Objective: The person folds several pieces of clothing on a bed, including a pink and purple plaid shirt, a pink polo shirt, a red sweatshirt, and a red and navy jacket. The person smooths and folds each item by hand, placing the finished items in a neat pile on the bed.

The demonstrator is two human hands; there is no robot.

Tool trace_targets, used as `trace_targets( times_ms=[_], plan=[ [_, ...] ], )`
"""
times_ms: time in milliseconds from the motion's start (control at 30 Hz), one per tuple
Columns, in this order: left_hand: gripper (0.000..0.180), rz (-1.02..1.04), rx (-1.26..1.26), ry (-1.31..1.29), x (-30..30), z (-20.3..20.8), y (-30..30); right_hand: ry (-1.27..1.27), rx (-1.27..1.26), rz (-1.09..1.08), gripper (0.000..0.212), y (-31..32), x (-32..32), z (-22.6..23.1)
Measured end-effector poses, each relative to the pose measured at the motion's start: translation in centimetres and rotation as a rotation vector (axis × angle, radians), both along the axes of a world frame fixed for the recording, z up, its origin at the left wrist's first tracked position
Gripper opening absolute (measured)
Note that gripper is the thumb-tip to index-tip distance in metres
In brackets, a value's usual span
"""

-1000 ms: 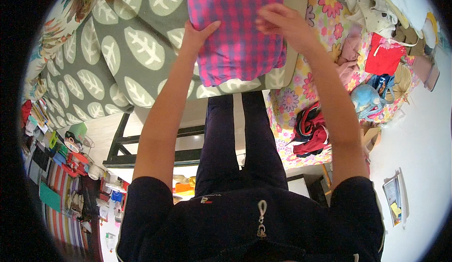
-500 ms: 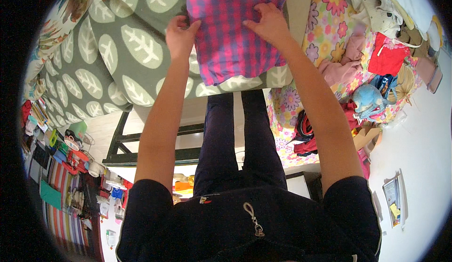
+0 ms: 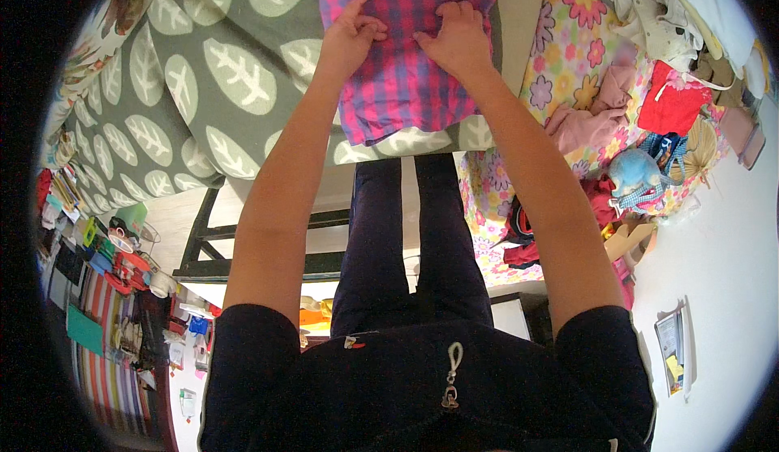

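Observation:
A pink and blue checked cloth point(image 3: 406, 87) lies flat on a grey bedcover with white leaf shapes point(image 3: 235, 87). My left hand point(image 3: 353, 34) presses on the cloth's left part, fingers curled and pinching the fabric. My right hand point(image 3: 454, 34) rests beside it near the cloth's middle, fingers bent down onto the fabric. The two hands are almost touching. The cloth's near edge hangs just short of the bed's front edge, above my dark trousers.
A flowered sheet point(image 3: 568, 54) to the right carries a heap of clothes: a pink garment point(image 3: 584, 123), a red one point(image 3: 673, 99), a blue soft toy point(image 3: 637, 176). A dark bed frame point(image 3: 211, 241) and cluttered shelves point(image 3: 105, 273) lie at the left. A booklet point(image 3: 672, 350) lies on the white floor.
Both hands have come inward from the cloth's outer edges to its middle and now sit close together. The cloth has been laid flatter on the bedcover.

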State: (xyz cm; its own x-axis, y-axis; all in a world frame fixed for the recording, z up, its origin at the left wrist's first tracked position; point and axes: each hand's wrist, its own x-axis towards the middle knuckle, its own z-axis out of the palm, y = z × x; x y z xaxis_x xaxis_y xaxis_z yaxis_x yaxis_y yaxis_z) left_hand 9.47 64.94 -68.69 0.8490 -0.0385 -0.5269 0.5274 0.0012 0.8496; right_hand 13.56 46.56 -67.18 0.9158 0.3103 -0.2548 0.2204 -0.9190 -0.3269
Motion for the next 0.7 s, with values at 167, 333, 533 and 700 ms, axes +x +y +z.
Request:
trace_targets(
  times_ms=[167, 333, 533, 700],
  plan=[
    [0.052, 0.065, -0.091, 0.003, 0.1, -1.1, 0.3, -0.043, 0.046, -0.015, 0.028, -0.6, 0.6, -0.7],
    [0.047, 0.214, 0.004, 0.096, -0.7, 2.6, 1.4, 0.139, 0.401, -0.547, 0.014, -9.4, -0.1, 2.5],
    [0.065, 0.55, 0.104, 0.226, -4.1, 0.8, 2.4, 0.328, 0.527, -0.64, 0.034, -12.6, -1.2, 2.9],
    [0.058, 0.404, -0.042, 0.351, -1.3, 2.3, 2.2, 0.79, 1.205, -0.478, 0.03, -1.5, 2.0, 8.6]
  ],
)
